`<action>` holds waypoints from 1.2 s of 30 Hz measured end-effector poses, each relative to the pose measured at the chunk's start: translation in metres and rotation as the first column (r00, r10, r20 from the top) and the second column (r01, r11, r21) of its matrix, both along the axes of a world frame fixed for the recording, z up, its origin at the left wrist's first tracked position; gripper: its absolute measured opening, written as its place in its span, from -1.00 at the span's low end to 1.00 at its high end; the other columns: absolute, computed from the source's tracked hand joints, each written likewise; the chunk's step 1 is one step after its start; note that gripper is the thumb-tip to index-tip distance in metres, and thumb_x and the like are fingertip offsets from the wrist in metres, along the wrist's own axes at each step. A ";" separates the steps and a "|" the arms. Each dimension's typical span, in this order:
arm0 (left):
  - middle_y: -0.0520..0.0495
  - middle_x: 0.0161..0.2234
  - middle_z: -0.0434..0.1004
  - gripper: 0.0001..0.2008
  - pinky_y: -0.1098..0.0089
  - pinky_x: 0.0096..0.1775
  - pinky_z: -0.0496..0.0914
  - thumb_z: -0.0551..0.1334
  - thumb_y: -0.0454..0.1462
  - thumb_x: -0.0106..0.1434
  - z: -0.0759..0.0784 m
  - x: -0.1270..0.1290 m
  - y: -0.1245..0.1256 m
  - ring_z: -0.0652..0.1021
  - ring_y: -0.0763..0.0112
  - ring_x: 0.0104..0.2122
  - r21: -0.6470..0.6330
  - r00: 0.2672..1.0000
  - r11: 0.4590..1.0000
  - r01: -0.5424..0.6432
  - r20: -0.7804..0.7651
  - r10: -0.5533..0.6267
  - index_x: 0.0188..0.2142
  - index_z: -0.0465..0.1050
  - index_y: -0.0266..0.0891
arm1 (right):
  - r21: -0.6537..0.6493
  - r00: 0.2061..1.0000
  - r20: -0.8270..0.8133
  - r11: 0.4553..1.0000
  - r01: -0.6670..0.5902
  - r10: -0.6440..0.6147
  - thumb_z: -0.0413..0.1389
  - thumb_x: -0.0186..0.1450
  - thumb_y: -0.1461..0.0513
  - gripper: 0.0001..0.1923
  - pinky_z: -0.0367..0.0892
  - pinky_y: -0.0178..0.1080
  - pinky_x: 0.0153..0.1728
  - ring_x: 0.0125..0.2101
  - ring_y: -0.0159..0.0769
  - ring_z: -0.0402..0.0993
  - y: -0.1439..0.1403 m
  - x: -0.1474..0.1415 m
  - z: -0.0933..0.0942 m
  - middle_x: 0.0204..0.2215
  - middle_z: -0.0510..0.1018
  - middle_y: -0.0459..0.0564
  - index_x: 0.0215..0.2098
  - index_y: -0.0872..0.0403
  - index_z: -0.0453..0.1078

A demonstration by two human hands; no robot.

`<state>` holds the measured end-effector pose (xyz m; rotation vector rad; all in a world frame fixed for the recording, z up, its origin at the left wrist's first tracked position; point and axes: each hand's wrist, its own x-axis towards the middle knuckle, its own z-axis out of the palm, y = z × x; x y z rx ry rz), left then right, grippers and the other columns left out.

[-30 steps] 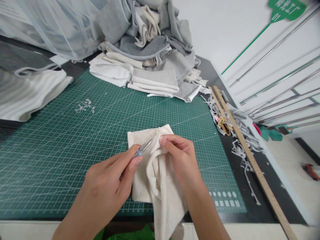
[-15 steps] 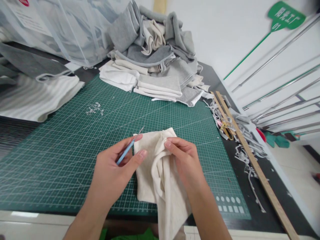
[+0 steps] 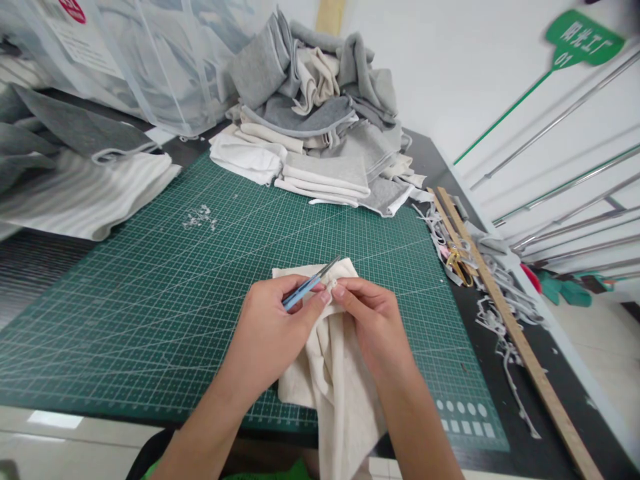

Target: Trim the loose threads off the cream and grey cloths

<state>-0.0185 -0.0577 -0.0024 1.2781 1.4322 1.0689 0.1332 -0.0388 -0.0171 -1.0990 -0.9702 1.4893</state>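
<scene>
The left hand (image 3: 273,327) is pinching one pair of small blue-handled thread snips (image 3: 309,284), while the right hand (image 3: 373,320) is pinching the top edge of one cream knit fabric piece (image 3: 330,380) lying under both hands on the green gridded cutting mat (image 3: 150,287). One heap of folded grey and white cloth (image 3: 320,133) is sitting well beyond them.

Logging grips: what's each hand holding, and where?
Left hand holds snips by the blue handle; right hand pinches the cloth at its top edge.
</scene>
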 end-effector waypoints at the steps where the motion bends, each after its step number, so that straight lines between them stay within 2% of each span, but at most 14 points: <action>1: 0.05 -0.37 0.62 -0.83 0.39 -0.34 0.40 0.30 -0.14 0.22 0.000 0.000 0.000 0.54 0.40 -0.39 0.004 1.000 1.000 0.007 -0.011 -0.007 -0.31 0.59 -0.16 | 0.000 1.000 0.004 1.000 0.000 0.000 0.37 0.11 0.22 -0.94 0.31 -0.26 -0.26 -0.38 -0.36 0.46 0.000 0.000 0.000 -0.44 0.63 -0.08 -0.41 0.01 0.63; 8: 0.05 -0.45 0.57 -0.82 0.39 -0.39 0.33 0.28 -0.14 0.24 0.002 0.003 -0.001 0.48 0.42 -0.45 -0.001 0.998 1.000 -0.008 -0.055 0.008 -0.36 0.57 -0.19 | 0.016 0.999 0.038 1.000 0.025 -0.025 0.37 0.09 0.23 -0.93 0.32 -0.23 -0.24 -0.38 -0.33 0.47 0.000 -0.001 -0.001 -0.43 0.64 -0.06 -0.42 0.01 0.63; 14: 0.09 -0.49 0.47 -0.81 0.47 -0.44 0.29 0.30 -0.13 0.24 -0.004 -0.001 -0.003 0.40 0.49 -0.48 -0.064 0.991 0.997 -0.036 0.128 0.044 -0.38 0.52 -0.20 | -0.003 0.999 0.030 1.000 0.031 -0.031 0.37 0.10 0.23 -0.94 0.32 -0.25 -0.26 -0.39 -0.36 0.46 -0.001 -0.002 0.001 -0.44 0.63 -0.08 -0.42 0.01 0.63; 18: 0.12 -0.56 0.37 -0.78 0.51 -0.49 0.22 0.31 -0.14 0.24 -0.006 -0.003 -0.002 0.32 0.55 -0.53 -0.081 0.980 0.995 -0.064 0.185 0.078 -0.43 0.49 -0.23 | -0.020 0.999 0.002 0.999 0.035 -0.035 0.38 0.09 0.23 -0.93 0.32 -0.26 -0.28 -0.40 -0.37 0.45 -0.001 -0.002 0.002 -0.44 0.63 -0.08 -0.42 0.01 0.63; 22: 0.10 -0.54 0.38 -0.81 0.52 -0.48 0.23 0.33 -0.17 0.22 -0.007 -0.002 -0.002 0.32 0.56 -0.53 -0.091 0.966 0.994 -0.065 0.243 0.086 -0.43 0.49 -0.24 | -0.016 0.999 0.002 0.999 0.038 -0.038 0.38 0.08 0.23 -0.93 0.31 -0.26 -0.28 -0.41 -0.37 0.45 -0.001 -0.002 0.002 -0.45 0.63 -0.09 -0.44 0.01 0.63; 25: 0.11 -0.58 0.32 -0.81 0.52 -0.57 0.13 0.33 -0.15 0.21 -0.010 -0.003 -0.003 0.22 0.60 -0.60 -0.103 0.946 0.992 -0.073 0.307 0.102 -0.41 0.49 -0.24 | -0.017 0.999 0.003 0.999 0.033 -0.032 0.38 0.09 0.22 -0.93 0.31 -0.25 -0.28 -0.41 -0.36 0.44 -0.001 -0.003 0.002 -0.45 0.63 -0.08 -0.43 0.01 0.63; 28: 0.15 -0.63 0.17 -0.84 0.53 -0.63 0.01 0.36 -0.18 0.18 -0.010 -0.008 -0.004 0.10 0.63 -0.65 -0.111 0.890 0.981 -0.161 0.414 0.192 -0.36 0.51 -0.23 | -0.013 0.999 0.009 0.999 0.031 -0.031 0.37 0.10 0.22 -0.95 0.30 -0.25 -0.28 -0.41 -0.36 0.43 0.000 -0.002 0.003 -0.45 0.62 -0.08 -0.43 0.00 0.63; 31: 0.18 -0.65 0.06 -0.89 0.56 -0.64 0.01 0.36 -0.25 0.15 -0.003 -0.015 -0.005 0.07 0.66 -0.66 -0.105 0.805 0.955 -0.278 0.516 0.291 -0.38 0.50 -0.24 | 0.003 0.999 0.027 1.000 0.026 -0.026 0.36 0.12 0.22 -0.96 0.29 -0.27 -0.28 -0.41 -0.37 0.42 0.000 -0.001 0.003 -0.46 0.61 -0.09 -0.42 0.00 0.63; 34: 0.19 -0.64 0.05 -0.92 0.58 -0.64 0.03 0.37 -0.30 0.11 0.007 -0.024 -0.005 0.07 0.68 -0.66 -0.089 0.752 0.921 -0.378 0.551 0.362 -0.41 0.50 -0.24 | 0.007 0.999 0.034 1.000 0.027 -0.028 0.35 0.13 0.22 -0.97 0.27 -0.27 -0.28 -0.41 -0.38 0.40 0.000 -0.001 0.003 -0.47 0.60 -0.09 -0.43 0.01 0.63; 36: 0.18 -0.63 0.06 -0.91 0.57 -0.64 0.02 0.39 -0.29 0.10 0.010 -0.031 -0.007 0.07 0.69 -0.66 -0.076 0.742 0.901 -0.426 0.541 0.396 -0.42 0.51 -0.24 | 0.008 0.999 0.025 1.000 0.029 -0.030 0.35 0.12 0.22 -0.97 0.26 -0.27 -0.29 -0.42 -0.38 0.38 0.000 -0.001 0.003 -0.48 0.58 -0.10 -0.45 0.01 0.62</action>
